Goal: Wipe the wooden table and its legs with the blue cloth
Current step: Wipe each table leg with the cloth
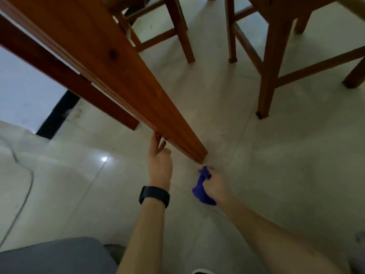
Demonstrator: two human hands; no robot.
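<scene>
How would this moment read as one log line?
left hand: bracing table leg | right hand: gripping blue cloth near leg's foot

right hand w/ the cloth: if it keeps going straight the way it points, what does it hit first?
Most likely the foot of the wooden table leg. The right hand, gripping the blue cloth, points up-left at it across bare floor tile. Depth unclear.

A pale tiled floor (276, 165) carries the table leg (138, 91), chair legs (266, 86) and a thin cable (27, 186).
</scene>
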